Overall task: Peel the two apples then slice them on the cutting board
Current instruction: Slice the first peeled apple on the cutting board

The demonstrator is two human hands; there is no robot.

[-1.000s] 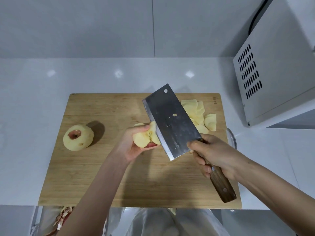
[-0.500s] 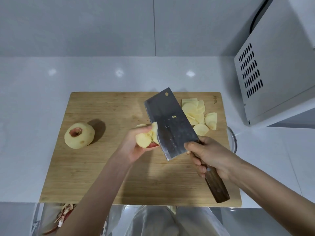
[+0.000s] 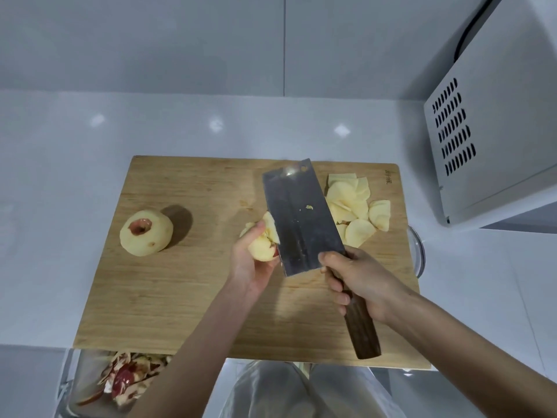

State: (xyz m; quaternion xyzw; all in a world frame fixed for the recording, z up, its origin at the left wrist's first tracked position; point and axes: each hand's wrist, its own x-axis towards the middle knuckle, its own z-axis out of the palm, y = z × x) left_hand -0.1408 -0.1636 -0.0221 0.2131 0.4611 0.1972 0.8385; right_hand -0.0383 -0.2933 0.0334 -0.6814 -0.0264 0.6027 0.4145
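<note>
White tabletop (image 3: 54,182), grey wall behind. Low left, below the near edge of the board: a clear container (image 3: 67,384) with red and pale apple peels (image 3: 129,378) heaped in it.

Wooden cutting board (image 3: 180,297) lies flat on the tabletop. On its left part sits the whole peeled apple (image 3: 146,232), upright, with a ring of red skin left around the stem hollow. Nothing touches it.

Middle of the board: left hand (image 3: 250,267), grip closed around the cut apple (image 3: 263,245), thumb on top, fingers underneath. The piece is pale, with a bit of red skin showing at its lower right. Whether it touches the board cannot be told.

Just right of it is the cleaver (image 3: 301,218), broad blade tilted with the flat face up and a speck of apple stuck to it. The blade's left edge meets the cut apple.

Beyond the blade, on the far right part of the board, is a loose pile of apple slices (image 3: 352,203), overlapping.

Right hand (image 3: 361,282), grip wrapped around the cleaver's dark wooden handle (image 3: 361,330), forefinger up at the blade's heel.

Past the board's right edge, the rim of a glass bowl (image 3: 419,251). Far right, a white vented appliance (image 3: 488,131).
</note>
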